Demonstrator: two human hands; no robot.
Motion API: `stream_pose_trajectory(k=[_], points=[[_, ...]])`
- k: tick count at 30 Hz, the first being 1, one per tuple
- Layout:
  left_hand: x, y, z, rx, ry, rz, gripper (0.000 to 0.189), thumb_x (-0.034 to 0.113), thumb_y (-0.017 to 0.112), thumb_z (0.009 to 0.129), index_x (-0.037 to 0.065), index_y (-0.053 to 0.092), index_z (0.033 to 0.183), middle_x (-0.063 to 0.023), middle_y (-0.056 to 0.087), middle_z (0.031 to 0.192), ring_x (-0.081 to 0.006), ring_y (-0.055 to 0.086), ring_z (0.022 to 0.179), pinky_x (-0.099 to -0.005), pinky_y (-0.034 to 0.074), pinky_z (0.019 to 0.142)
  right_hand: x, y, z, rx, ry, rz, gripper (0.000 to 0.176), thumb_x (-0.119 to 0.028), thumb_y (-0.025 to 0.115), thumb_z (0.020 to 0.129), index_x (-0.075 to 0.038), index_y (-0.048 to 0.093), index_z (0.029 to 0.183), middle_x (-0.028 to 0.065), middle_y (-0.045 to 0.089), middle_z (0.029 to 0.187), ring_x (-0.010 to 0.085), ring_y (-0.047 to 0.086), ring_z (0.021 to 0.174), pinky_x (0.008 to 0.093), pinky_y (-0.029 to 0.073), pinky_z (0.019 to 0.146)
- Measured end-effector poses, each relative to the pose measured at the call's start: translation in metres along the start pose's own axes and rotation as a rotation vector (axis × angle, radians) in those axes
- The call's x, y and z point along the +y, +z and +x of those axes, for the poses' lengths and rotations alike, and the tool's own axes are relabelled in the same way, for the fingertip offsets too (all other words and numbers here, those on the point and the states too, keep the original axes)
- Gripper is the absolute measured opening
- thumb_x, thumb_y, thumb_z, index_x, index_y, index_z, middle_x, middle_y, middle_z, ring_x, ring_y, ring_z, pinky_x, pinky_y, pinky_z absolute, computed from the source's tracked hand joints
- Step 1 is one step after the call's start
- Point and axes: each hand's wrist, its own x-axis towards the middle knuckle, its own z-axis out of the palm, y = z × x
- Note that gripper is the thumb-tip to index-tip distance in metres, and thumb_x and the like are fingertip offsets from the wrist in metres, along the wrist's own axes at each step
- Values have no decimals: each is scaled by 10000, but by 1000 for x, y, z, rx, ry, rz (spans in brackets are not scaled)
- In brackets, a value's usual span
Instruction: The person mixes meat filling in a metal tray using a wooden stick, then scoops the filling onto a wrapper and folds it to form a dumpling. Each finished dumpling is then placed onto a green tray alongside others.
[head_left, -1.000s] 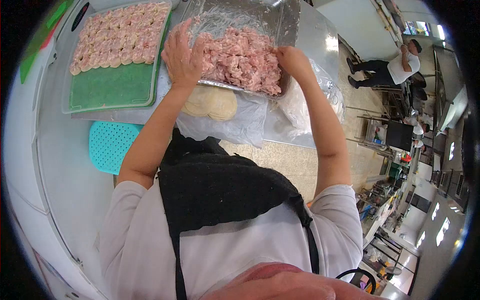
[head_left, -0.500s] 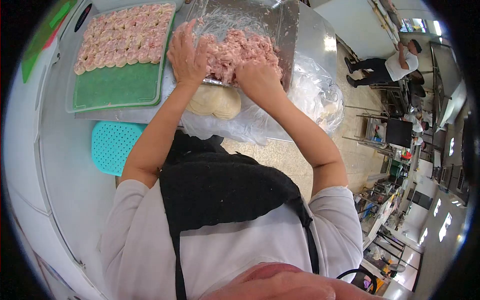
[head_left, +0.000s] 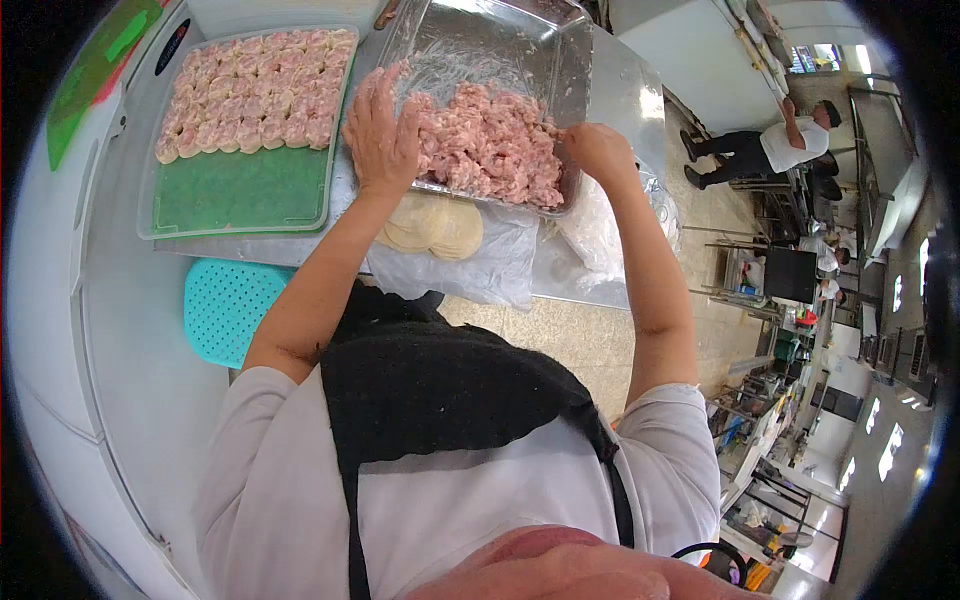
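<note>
A rectangular metal pan (head_left: 500, 40) holds a mound of pinkish minced meat (head_left: 490, 145), with smears on its bare bottom. At the pan's left side, my left hand (head_left: 383, 140) lies with fingers stretched out, touching the edge by the meat. My right hand (head_left: 600, 153) is closed at the opposite wall, its fingers curled over the rim; the fingertips are partly hidden. Below the pan's near edge, round flat dough wrappers (head_left: 435, 228) overlap in a stack on clear plastic.
To the left, a clear tray with a green base (head_left: 240, 192) holds rows of filled dumplings (head_left: 255, 90). A turquoise perforated stool (head_left: 230, 310) stands below the table. Crumpled plastic (head_left: 590, 235) lies right of the pan. Another person (head_left: 790, 140) stands farther off at the right.
My right hand has left the meat and moved right to the pan's rim. More of the pan's near edge shows. My left hand has stayed at the left side.
</note>
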Motion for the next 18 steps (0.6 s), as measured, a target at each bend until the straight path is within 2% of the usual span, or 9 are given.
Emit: stream_pose_trajectory(k=[1, 3, 5, 8, 9, 11, 12, 14, 18], points=[[0, 1, 0, 7, 2, 0, 534, 463, 393, 965, 151, 423, 1398, -152, 444, 1366, -360, 410, 1251, -496, 266, 1033, -7, -1, 1, -3, -1, 2, 293, -324, 495, 905, -122, 706, 922, 166, 687, 893, 356, 654, 874, 463, 515, 771], [3, 4, 0, 7, 7, -11, 531, 458, 391, 968, 149, 424, 1398, -146, 454, 1360, -353, 414, 1251, -494, 265, 1033, -12, 0, -1, -25, 16, 193, 312, -294, 503, 884, -63, 712, 865, 193, 684, 912, 376, 658, 880, 475, 520, 782], [6, 2, -1, 11, 11, -11, 517, 439, 387, 973, 141, 429, 1393, -139, 465, 1353, -340, 414, 1256, -489, 269, 1033, -15, 12, 7, -31, 25, 226, 321, -326, 512, 895, -79, 716, 894, 191, 683, 918, 381, 653, 886, 476, 518, 786], [9, -1, 1, 7, 14, 1, 523, 437, 355, 982, 123, 427, 1394, -147, 466, 1354, -348, 409, 1260, -480, 272, 1035, -24, 15, 16, 87, -8, 324, 295, -325, 513, 919, -84, 681, 940, 201, 666, 897, 403, 631, 850, 494, 503, 758], [9, -1, 1, 3, 15, -24, 532, 443, 339, 984, 116, 424, 1396, -151, 467, 1353, -351, 406, 1263, -478, 268, 1041, -27, 7, 15, 89, -16, 331, 295, -325, 513, 919, -84, 681, 940, 201, 666, 897, 403, 631, 850, 494, 503, 758], [4, 3, 0, 25, 27, -28, 542, 447, 317, 990, 99, 427, 1390, -159, 468, 1351, -357, 409, 1258, -473, 270, 1048, -35, -21, 13, 225, -58, 408, 286, -331, 518, 927, -88, 668, 920, 185, 669, 861, 399, 631, 807, 505, 492, 697], [1, 4, -1, 41, 40, -42, 553, 450, 294, 996, 81, 430, 1385, -167, 470, 1348, -362, 412, 1254, -468, 272, 1055, -39, -34, 10, 222, -64, 415, 286, -331, 518, 927, -88, 668, 920, 185, 669, 861, 399, 631, 807, 505, 492, 697], [0, 2, 1, 69, 71, -88, 560, 448, 279, 1001, 62, 436, 1375, -175, 470, 1347, -365, 416, 1248, -462, 278, 1059, -46, -49, 2, 326, -200, 261, 256, -307, 523, 933, -86, 641, 880, 153, 661, 806, 377, 634, 763, 497, 476, 640], [1, 0, 3, 131, 95, -209, 590, 447, 242, 1012, 8, 449, 1346, -192, 473, 1343, -371, 431, 1229, -447, 296, 1065, -69, -43, -24, 398, -330, 241, 203, -259, 531, 926, -84, 600, 849, 135, 644, 759, 348, 642, 730, 472, 485, 605]])
